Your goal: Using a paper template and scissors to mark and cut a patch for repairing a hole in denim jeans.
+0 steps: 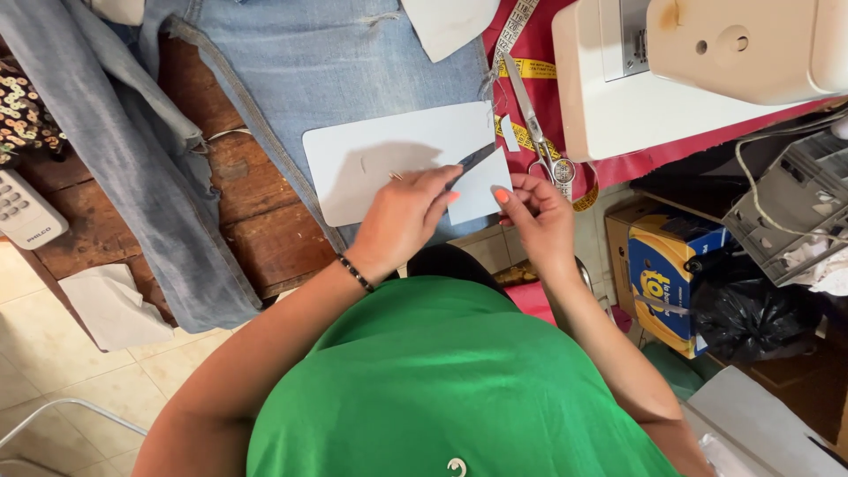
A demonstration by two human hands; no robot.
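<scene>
My left hand [402,215], with a dark bead bracelet at the wrist, is closed around a dark blade tool [473,160] whose tip lies on a white card sheet [380,159]. My right hand [539,212] pinches the lower right edge of a smaller white card piece [477,193] with thumb and fingers. The card lies on top of light blue jeans [336,62] spread over a wooden table [256,221]. Whether the small piece is still joined to the big sheet I cannot tell.
Metal scissors [534,124] and a yellow measuring tape [521,66] lie on red cloth [552,106] beside a cream sewing machine [689,71]. A white keypad device [22,212] sits far left. A blue and yellow box [662,265] and black bag [751,309] stand below right.
</scene>
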